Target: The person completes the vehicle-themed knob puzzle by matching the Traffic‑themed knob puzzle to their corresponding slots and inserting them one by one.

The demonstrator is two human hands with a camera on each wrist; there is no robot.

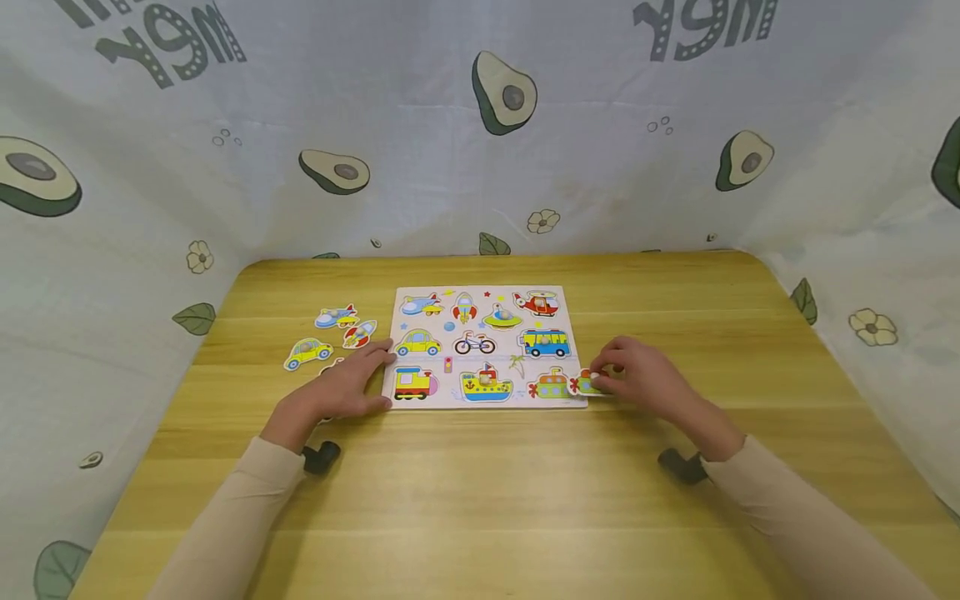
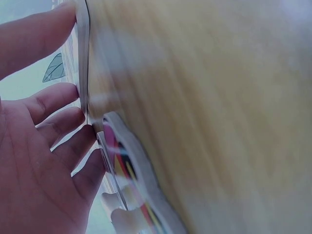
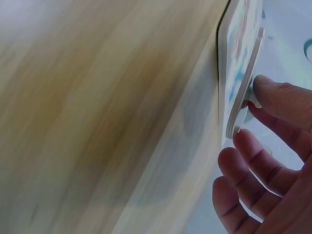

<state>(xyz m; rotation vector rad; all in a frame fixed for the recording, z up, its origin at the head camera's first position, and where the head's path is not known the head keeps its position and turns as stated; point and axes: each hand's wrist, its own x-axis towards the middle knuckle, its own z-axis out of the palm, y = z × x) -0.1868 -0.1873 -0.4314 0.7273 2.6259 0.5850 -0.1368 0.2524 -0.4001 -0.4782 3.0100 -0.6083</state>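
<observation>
We seem to be in a curtained-off corner with a desk, and we cannot tell whether a home, a playroom or a studio lies beyond it. A white cloth sheet (image 1: 427,200) printed with green-and-cream avocados (image 1: 504,93), leaves and pale flowers hangs past the far edge and both sides of a yellow-brown wood-grain desk (image 1: 487,492) with rounded far corners, hiding the surrounding room from us. Large grey letters (image 1: 705,29) mark the cloth's upper part. The pale rectangular puzzle board (image 1: 427,321) and the brightly painted, flat vehicle-shaped pieces (image 1: 308,353) suggest to us a place for children's play.
</observation>
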